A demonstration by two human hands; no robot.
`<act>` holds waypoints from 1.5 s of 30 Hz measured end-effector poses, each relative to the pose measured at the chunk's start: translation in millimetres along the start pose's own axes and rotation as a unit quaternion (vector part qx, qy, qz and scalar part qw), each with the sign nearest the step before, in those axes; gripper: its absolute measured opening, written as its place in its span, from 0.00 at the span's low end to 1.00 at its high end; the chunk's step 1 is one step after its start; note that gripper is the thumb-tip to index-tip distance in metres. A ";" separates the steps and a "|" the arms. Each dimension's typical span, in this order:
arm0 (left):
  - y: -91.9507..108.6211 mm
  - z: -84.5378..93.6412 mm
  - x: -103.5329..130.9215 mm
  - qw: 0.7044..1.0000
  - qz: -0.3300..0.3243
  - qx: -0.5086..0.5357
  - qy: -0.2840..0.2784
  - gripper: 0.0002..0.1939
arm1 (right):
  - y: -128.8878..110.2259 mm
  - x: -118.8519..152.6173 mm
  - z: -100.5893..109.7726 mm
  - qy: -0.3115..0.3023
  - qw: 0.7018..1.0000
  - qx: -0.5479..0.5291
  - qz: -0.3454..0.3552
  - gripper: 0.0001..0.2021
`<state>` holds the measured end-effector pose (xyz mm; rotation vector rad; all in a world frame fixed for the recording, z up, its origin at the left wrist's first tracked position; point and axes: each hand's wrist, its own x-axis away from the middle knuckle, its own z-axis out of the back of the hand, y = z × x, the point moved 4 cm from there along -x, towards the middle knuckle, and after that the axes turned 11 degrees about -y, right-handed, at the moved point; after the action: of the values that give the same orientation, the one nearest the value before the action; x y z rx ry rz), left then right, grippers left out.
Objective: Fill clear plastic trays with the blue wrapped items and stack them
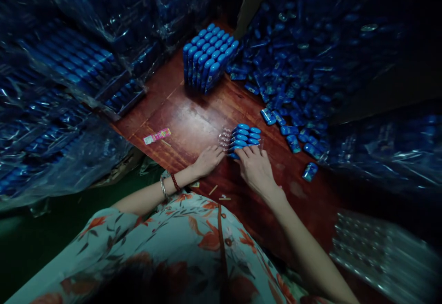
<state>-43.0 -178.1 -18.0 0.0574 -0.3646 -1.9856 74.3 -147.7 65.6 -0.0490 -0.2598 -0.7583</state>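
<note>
Several blue bottles (242, 132) stand in rows in a clear plastic tray (225, 139) on the reddish wooden table. My left hand (210, 159) is at the near left edge of that tray, its fingers bent against the plastic. Over the near end of the rows lies my right hand (254, 166), with its fingers curled on the blue bottles; the fingertips are partly hidden. Farther back stands a block of blue bottles (211, 48) in tight rows.
A heap of loose blue bottles (293, 69) spreads at the right. Plastic-wrapped packs (69, 60) are stacked at left. Clear empty trays (383, 253) lie at lower right. A pink strip (157, 136) rests on the table (193, 124).
</note>
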 end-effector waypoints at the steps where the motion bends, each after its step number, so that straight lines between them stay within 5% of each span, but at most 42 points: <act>1: -3.1 1.0 -1.1 1.000 -0.019 -0.001 0.003 0.10 | 2.5 0.9 -0.4 -0.002 1.000 0.014 0.003 0.11; 9: -2.1 9.4 2.0 0.999 -0.043 0.009 0.022 0.11 | 8.8 3.6 -11.8 0.004 0.997 0.045 0.055 0.13; 21: -1.0 20.5 6.5 0.998 -0.064 0.008 -0.016 0.11 | -26.3 -14.4 0.6 -0.050 0.981 0.109 0.155 0.12; 28: -24.3 19.0 20.9 0.998 -0.061 -0.005 0.006 0.11 | -16.1 -15.0 3.3 -0.012 0.991 0.039 0.124 0.14; 34: -30.4 29.3 41.1 0.987 -0.060 0.068 0.135 0.17 | 22.3 19.1 -1.8 0.117 0.983 -0.141 0.012 0.13; 39: -14.2 33.5 28.4 0.972 -0.082 0.102 0.197 0.17 | 10.3 25.6 -14.7 0.098 0.989 -0.111 -0.013 0.13; 45: -17.0 36.2 14.2 0.955 -0.107 0.138 0.240 0.14 | 3.1 11.7 -18.0 0.082 0.992 -0.087 -0.028 0.13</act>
<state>-71.4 -175.9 13.5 0.7727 -0.3232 -2.0380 88.4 -155.8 51.3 -0.1442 -0.0389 -0.8353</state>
